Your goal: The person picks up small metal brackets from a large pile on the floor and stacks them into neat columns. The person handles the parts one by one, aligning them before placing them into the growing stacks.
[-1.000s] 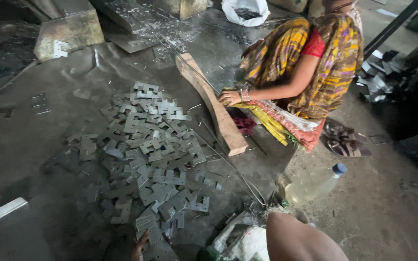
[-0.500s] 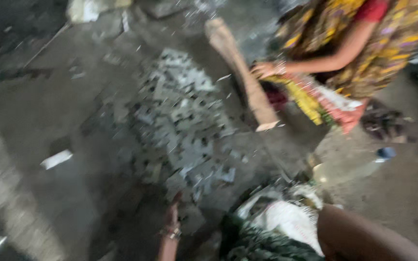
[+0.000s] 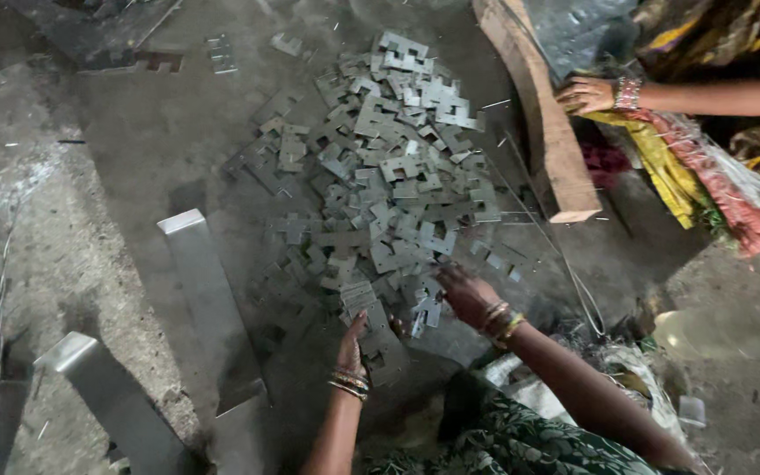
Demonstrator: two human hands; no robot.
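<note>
A wide heap of small flat notched metal plates [image 3: 380, 176] lies on the grey floor. My left hand [image 3: 354, 345] rests at the heap's near edge, fingers touching a small stack of plates [image 3: 364, 303]. My right hand [image 3: 466, 292] reaches down onto plates at the near right of the heap, fingers curled over them. Whether either hand grips a plate is hidden. Both wrists wear bangles.
A thick wooden plank [image 3: 538, 114] lies right of the heap, with another person's hand [image 3: 584, 94] on it. That person sits at top right in yellow patterned cloth [image 3: 714, 167]. Two long metal strips [image 3: 208, 303] [image 3: 112, 400] lie to the left.
The view has swung down and closer to the heap. Both my hands have come forward onto the near edge of the plates.
</note>
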